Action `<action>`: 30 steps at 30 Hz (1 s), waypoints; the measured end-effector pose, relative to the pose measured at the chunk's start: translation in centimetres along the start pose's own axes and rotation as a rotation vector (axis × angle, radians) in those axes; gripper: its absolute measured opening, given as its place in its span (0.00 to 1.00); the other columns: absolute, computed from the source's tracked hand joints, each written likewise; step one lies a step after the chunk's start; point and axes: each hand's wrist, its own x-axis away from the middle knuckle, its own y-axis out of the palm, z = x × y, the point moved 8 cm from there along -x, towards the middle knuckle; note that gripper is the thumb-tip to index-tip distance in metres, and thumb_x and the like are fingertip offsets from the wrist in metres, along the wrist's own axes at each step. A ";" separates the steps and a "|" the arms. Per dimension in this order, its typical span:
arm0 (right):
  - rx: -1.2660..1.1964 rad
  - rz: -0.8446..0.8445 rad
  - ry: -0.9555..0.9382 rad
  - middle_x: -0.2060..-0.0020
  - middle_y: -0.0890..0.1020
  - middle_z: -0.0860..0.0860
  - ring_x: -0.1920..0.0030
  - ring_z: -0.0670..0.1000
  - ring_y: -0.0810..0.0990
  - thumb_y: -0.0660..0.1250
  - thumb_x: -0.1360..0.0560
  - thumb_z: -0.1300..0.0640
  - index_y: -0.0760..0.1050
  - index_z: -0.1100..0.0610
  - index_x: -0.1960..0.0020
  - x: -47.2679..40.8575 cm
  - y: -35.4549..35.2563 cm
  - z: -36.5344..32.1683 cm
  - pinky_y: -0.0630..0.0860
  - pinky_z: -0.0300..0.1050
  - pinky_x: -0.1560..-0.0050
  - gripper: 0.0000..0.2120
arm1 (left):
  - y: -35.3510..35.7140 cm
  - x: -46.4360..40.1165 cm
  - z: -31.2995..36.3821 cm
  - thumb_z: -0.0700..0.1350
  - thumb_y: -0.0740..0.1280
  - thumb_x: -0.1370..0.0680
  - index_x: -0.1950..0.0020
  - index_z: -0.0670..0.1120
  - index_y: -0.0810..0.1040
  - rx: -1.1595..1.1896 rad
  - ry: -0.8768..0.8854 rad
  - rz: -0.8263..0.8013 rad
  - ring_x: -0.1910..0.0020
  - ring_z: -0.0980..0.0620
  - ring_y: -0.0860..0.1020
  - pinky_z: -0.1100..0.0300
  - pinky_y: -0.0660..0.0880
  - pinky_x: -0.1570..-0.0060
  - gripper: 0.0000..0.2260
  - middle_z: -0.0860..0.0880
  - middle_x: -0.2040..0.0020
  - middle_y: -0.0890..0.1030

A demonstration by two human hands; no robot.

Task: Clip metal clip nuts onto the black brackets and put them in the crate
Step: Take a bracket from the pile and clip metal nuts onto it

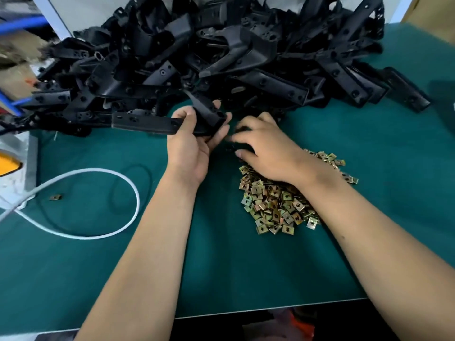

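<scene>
While the left hand (194,141) grips a black bracket (147,123) just left of the frame's centre, its fingers and thumb curl round the angled right end of the part, and the long flat arm with its slots sticks out to the left above the green mat (246,267). Just to the right, the right hand (266,148) lies palm down with its fingers bent toward the bracket's end; the fingertips are blurred, so whether they pinch a clip nut cannot be told. Under that wrist and forearm, right of centre, a heap of brass-coloured metal clip nuts (278,205) sits on the mat. A single stray clip nut (55,197) lies well apart at the left, inside the reach of a looping white cable (133,193), with a thin black cable (147,173) looping beside it. Across the whole upper part of the frame a big pile of black brackets (221,52) is heaped, its near edge just behind the hands. At the far left edge show a yellow object (8,166) and a blue bar (19,23). No crate can be made out with certainty.
</scene>
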 end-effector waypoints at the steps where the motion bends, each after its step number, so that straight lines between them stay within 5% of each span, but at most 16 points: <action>1: -0.007 0.005 0.007 0.37 0.77 0.50 0.35 0.54 0.69 0.69 0.19 0.52 0.82 0.48 0.35 -0.1 -0.1 -0.1 0.69 0.52 0.32 0.13 | 0.1 0.0 -0.1 0.44 0.57 0.13 0.46 0.49 0.70 -0.019 -0.006 -0.007 0.45 0.35 0.84 0.56 0.83 0.59 0.04 0.40 0.41 0.83; 5: -0.077 0.049 0.022 0.50 0.79 0.48 0.45 0.52 0.77 0.71 0.21 0.56 0.85 0.52 0.49 0.2 -0.6 -0.3 0.74 0.51 0.42 0.04 | -0.2 0.0 -0.4 0.39 0.64 0.16 0.49 0.47 0.72 -0.038 -0.035 -0.008 0.43 0.35 0.83 0.61 0.81 0.60 0.04 0.40 0.41 0.81; 10: -0.041 0.041 0.018 0.49 0.75 0.49 0.44 0.51 0.74 0.72 0.22 0.46 0.81 0.51 0.41 0.5 -0.4 -0.7 0.71 0.48 0.46 0.13 | -0.4 -0.1 -0.7 0.36 0.69 0.20 0.42 0.46 0.70 -0.034 -0.049 0.010 0.36 0.35 0.80 0.64 0.78 0.63 0.12 0.40 0.42 0.82; 15: -0.085 -0.008 -0.014 0.53 0.76 0.46 0.49 0.49 0.75 0.74 0.23 0.47 0.81 0.47 0.49 0.4 0.0 -1.4 0.72 0.48 0.51 0.05 | -0.5 -0.1 -0.5 0.36 0.70 0.20 0.37 0.41 0.73 0.001 -0.045 0.046 0.50 0.45 0.85 0.68 0.75 0.66 0.14 0.42 0.46 0.85; 23: -0.085 -0.048 -0.053 0.54 0.73 0.47 0.50 0.49 0.74 0.73 0.24 0.43 0.80 0.43 0.41 0.4 0.4 -2.1 0.69 0.47 0.53 0.12 | -0.5 -0.1 -0.8 0.35 0.70 0.21 0.44 0.40 0.73 0.013 -0.056 0.054 0.54 0.48 0.83 0.66 0.74 0.68 0.09 0.43 0.53 0.85; 30: -0.141 -0.094 -0.098 0.56 0.74 0.43 0.53 0.47 0.75 0.76 0.24 0.51 0.82 0.52 0.49 0.1 0.6 -3.6 0.75 0.49 0.49 0.08 | -0.6 0.2 -0.9 0.37 0.72 0.22 0.39 0.44 0.68 0.039 -0.087 0.085 0.68 0.54 0.80 0.63 0.76 0.62 0.17 0.36 0.42 0.80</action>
